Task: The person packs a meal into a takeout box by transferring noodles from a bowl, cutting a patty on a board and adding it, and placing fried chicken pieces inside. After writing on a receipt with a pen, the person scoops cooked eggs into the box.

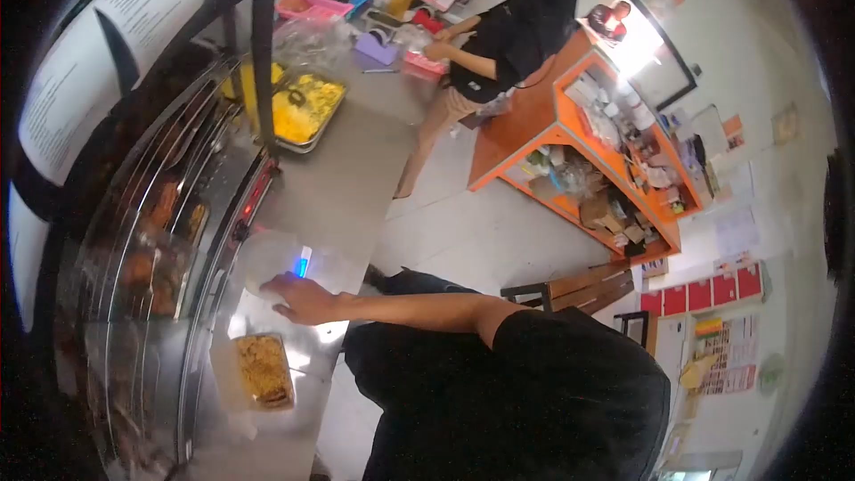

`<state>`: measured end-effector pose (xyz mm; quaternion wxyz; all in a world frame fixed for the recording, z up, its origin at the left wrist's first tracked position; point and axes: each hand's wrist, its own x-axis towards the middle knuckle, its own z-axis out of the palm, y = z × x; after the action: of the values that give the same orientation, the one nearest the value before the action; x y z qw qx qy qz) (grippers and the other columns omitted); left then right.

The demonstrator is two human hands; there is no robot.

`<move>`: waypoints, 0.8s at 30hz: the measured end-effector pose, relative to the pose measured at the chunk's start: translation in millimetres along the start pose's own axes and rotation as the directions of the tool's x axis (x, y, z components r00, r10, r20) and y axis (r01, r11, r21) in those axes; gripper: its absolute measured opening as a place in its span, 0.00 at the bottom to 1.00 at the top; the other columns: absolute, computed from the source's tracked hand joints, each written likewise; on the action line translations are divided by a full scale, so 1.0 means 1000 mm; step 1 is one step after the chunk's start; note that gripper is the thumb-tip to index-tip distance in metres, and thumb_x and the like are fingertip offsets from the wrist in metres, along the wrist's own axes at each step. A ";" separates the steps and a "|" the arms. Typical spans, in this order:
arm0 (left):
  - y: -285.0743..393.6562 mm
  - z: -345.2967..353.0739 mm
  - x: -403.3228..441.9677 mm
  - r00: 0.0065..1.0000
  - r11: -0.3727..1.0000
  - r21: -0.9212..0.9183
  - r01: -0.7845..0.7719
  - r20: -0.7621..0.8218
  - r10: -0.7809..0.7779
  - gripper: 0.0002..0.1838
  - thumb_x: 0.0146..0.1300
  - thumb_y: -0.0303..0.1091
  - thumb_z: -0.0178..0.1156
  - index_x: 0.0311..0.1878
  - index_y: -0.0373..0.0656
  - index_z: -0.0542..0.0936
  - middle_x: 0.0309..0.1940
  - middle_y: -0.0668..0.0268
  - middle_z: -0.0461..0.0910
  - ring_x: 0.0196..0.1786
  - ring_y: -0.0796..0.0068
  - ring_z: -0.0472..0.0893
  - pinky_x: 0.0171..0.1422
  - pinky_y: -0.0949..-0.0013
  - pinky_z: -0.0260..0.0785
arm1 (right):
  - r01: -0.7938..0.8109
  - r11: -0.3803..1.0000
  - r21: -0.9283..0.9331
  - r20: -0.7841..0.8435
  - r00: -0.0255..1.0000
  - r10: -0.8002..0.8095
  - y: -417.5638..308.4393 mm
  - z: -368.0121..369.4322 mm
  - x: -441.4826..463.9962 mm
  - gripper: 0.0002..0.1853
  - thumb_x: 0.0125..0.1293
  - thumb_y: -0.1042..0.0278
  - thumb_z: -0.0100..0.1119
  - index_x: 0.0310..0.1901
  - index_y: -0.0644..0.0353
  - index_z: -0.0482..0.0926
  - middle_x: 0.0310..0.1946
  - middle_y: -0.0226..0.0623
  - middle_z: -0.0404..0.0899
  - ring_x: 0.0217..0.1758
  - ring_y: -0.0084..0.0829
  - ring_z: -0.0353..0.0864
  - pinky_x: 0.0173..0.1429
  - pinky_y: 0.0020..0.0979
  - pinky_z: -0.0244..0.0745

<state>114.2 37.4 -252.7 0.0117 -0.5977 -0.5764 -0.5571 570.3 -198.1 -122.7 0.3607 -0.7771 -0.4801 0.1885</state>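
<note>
My right hand [307, 298] reaches over the steel counter [312, 205], fingers bent at the edge of a clear plastic lid or container [269, 258], seemingly gripping it; the exact contact is blurred. A blue glint shows beside it. Nearer the bottom of the view, a clear rectangular box [264, 372] of yellowish-brown food rests on the counter, close to that hand. Yellow food fills a metal tray [307, 138] farther up the counter, with a dark-handled glass lid partly over it. My left hand is out of view.
A glass display case [147, 258] with food lines the left side. Another person [517, 40] stands behind, both hands near pink baskets [312, 7] and a purple item [376, 49]. Orange shelving [559, 135] and a wooden bench [588, 287] stand to the right.
</note>
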 end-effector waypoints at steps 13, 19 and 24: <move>0.158 0.041 -0.167 0.641 0.800 0.113 0.589 0.538 -0.548 0.29 0.73 0.49 0.51 0.59 0.27 0.74 0.53 0.42 0.78 0.54 0.53 0.80 0.58 0.57 0.73 | -0.050 0.957 -0.286 0.431 0.885 0.176 0.010 0.081 0.037 0.24 0.66 0.63 0.50 0.60 0.68 0.69 0.59 0.58 0.71 0.62 0.55 0.73 0.62 0.52 0.72; 0.153 0.056 -0.158 0.762 0.913 0.301 0.277 0.510 -0.399 0.21 0.74 0.41 0.46 0.51 0.33 0.81 0.47 0.46 0.82 0.51 0.44 0.80 0.56 0.51 0.71 | 0.337 0.845 -0.416 0.191 0.940 -0.282 0.021 0.070 0.026 0.16 0.62 0.62 0.55 0.49 0.59 0.80 0.50 0.53 0.79 0.58 0.52 0.74 0.61 0.58 0.66; 0.202 0.018 -0.189 0.744 0.798 0.135 0.587 0.300 -0.598 0.21 0.74 0.35 0.44 0.62 0.34 0.76 0.54 0.43 0.79 0.58 0.49 0.80 0.63 0.57 0.70 | 0.156 0.901 -0.405 0.070 0.988 -0.139 0.062 0.013 0.034 0.25 0.64 0.65 0.59 0.60 0.66 0.69 0.56 0.58 0.72 0.62 0.54 0.69 0.66 0.51 0.62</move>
<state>321.7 -146.2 -261.1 -0.2518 -0.4673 -0.7387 -0.4153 615.5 -180.8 -175.8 0.1939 -0.7929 -0.5733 0.0712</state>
